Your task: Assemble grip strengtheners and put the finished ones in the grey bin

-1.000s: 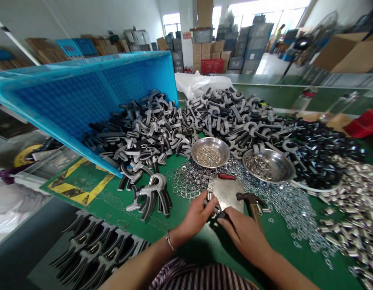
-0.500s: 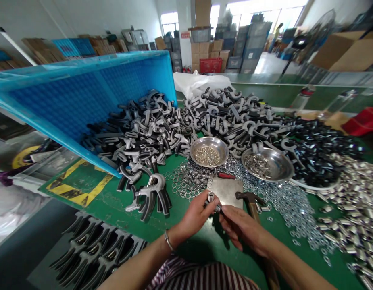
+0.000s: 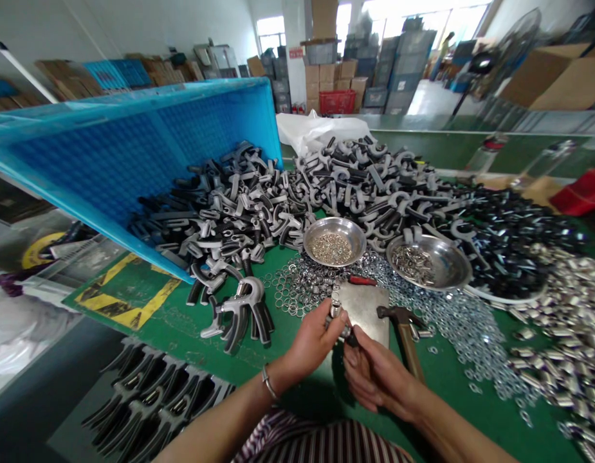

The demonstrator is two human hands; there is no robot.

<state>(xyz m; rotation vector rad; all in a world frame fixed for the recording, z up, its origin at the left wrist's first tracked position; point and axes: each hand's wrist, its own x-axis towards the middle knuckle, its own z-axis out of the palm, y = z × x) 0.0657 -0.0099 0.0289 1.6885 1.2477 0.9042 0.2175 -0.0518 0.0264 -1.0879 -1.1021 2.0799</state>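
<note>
My left hand [image 3: 309, 347] is closed around a small shiny metal sleeve [image 3: 335, 308], its end poking up between thumb and fingers. Close against it, my right hand [image 3: 380, 378] pinches a small black piece [image 3: 352, 339] at the sleeve's lower right side; whether the two parts are joined is hidden by the fingers. Beneath and behind the hands lies a flat metal plate [image 3: 372, 313] with a red-handled tool [image 3: 362, 280] at its far edge. A claw hammer [image 3: 407, 344] rests just right of the plate.
A tipped blue crate [image 3: 147, 148] spills grey-and-black hand grips [image 3: 355, 173]. Two steel bowls [image 3: 334, 223] [image 3: 451, 270] hold small metal bits. Loose rings [image 3: 454, 328], black parts [image 3: 512, 238] and metal sleeves [image 3: 562, 341] lie to the right. Assembled grips [image 3: 157, 402] sit lower left.
My right hand has shifted slightly left and turned, so the black piece shows more clearly beside the sleeve. My left hand stays nearly in place with its hold.
</note>
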